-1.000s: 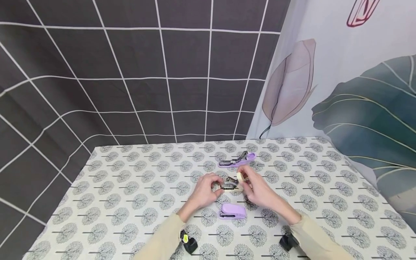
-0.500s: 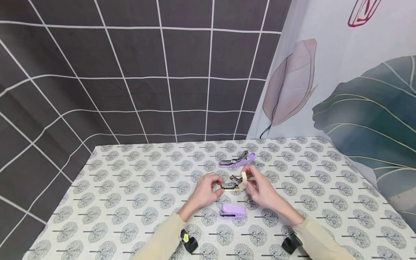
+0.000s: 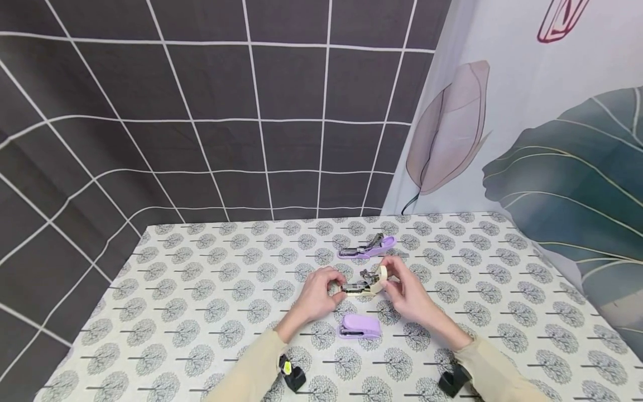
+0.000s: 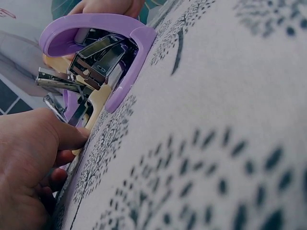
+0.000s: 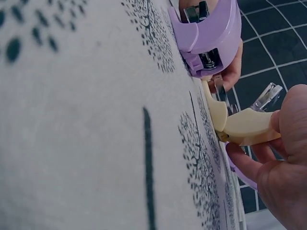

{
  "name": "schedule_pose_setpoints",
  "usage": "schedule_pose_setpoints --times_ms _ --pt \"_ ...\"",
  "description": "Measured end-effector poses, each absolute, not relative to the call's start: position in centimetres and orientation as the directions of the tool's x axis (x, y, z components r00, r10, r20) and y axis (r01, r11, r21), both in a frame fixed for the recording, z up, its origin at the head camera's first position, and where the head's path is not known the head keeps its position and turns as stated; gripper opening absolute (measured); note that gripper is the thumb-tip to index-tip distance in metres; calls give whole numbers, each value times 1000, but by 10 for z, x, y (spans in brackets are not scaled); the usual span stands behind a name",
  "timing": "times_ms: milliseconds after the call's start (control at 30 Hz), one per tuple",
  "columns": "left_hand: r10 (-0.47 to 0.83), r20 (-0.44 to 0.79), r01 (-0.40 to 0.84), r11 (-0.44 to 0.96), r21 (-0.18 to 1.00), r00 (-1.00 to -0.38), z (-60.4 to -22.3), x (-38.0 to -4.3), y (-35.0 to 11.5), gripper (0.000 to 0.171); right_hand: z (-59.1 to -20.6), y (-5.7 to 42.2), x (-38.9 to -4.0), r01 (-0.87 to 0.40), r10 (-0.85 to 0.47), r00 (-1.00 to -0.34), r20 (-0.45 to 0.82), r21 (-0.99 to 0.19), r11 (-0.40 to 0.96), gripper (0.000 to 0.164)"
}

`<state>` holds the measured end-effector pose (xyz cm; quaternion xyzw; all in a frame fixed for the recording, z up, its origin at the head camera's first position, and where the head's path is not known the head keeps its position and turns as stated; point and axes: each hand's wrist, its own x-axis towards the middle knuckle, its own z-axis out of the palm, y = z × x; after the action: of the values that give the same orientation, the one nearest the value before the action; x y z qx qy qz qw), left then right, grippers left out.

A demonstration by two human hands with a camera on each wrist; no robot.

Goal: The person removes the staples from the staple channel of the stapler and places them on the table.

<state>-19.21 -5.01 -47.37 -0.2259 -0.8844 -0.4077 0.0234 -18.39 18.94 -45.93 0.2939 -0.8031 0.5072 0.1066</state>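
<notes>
A cream stapler [image 3: 369, 286] lies between the hands with its cover swung up and its metal inner parts showing. The left hand [image 3: 320, 290] pinches the front end of its base, also visible in the left wrist view. The right hand [image 3: 408, 291] grips the raised cream cover [image 5: 249, 127] between thumb and fingers. Nearer the person stands a closed-looking purple stapler [image 3: 359, 326], which partly blocks the cream one in the left wrist view. Beyond the hands rests a second purple stapler [image 3: 366, 247], opened out, its metal arm tilted up.
A tree-print cloth [image 3: 201, 312] covers the table. A small grey strip [image 3: 402, 255] lies right of the far stapler. A dark gridded curtain [image 3: 281, 111] and a leaf-patterned curtain [image 3: 502, 139] hang behind the table.
The right hand has moved slightly right, swinging the cream stapler's cover farther back from its base. The left hand keeps its place at the front end. Both purple staplers stay put.
</notes>
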Motion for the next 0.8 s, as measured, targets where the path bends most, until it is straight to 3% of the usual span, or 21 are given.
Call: schedule_pose_setpoints --times_ms 800 --pt "374 230 419 573 704 -899 -472 -191 -49 22 -464 201 -181 -431 -336 -877 344 -872 233 35"
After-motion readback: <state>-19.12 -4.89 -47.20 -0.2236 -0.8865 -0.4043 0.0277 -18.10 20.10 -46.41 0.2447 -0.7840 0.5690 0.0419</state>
